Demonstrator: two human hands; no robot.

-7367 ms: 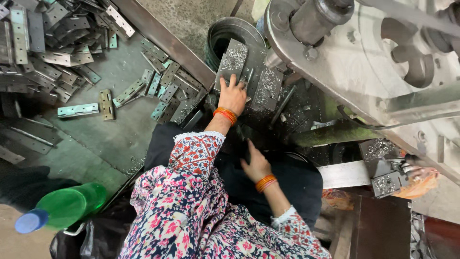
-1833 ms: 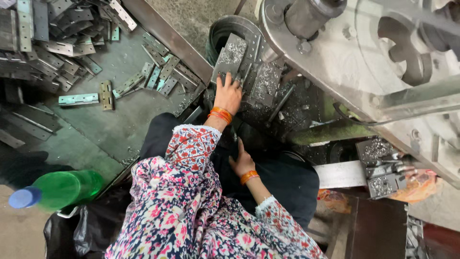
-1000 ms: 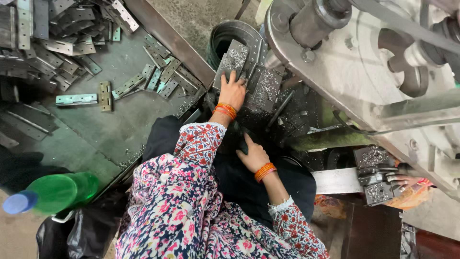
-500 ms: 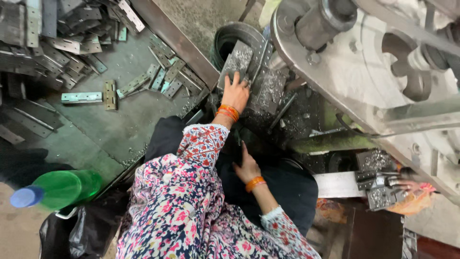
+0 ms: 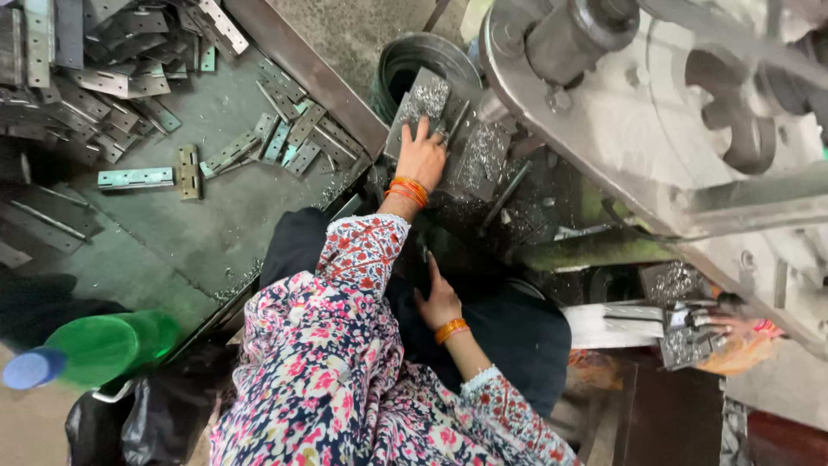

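A: Nearest first?

B: Floral sleeves (image 5: 345, 371) at the bottom edge, over a dark lap (image 5: 509, 336). Right hand (image 5: 440, 302) low on that dark cloth, orange bangle (image 5: 450, 330) at the wrist, fingers pointing away and half sunk in shadow.

A: Clenched or released?

B: Cannot tell; fingertips lost against the black. Nothing seen in it.

A: And further out?

B: Left hand (image 5: 423, 157), stretched forward, more orange bangles (image 5: 407, 190) at the wrist. Released, palm down, fingers spread flat on a grey metal plate (image 5: 427, 95) speckled with bright shavings. Pressing or resting, not wrapped around anything.

A: Where exactly, that plate?

B: Tilted, leaning against a dark round rim (image 5: 405, 60) just behind it, with a second speckled plate (image 5: 481, 160) just beside it on the right. Shavings scattered all about.

A: Off to the left?

B: Near the lap, a green bottle (image 5: 103, 345) on its side with a blue cap (image 5: 26, 369), beside a black bag (image 5: 164, 414). Beyond, a green metal bench (image 5: 216, 242) strewn with flat hinges (image 5: 134, 178), heaped thickest in the far corner.

A: To the right?

B: Another person's hand (image 5: 737, 324) by a small metal block (image 5: 690, 341). Farthest, above everything, a large pale machine wheel (image 5: 655, 129) with round holes.
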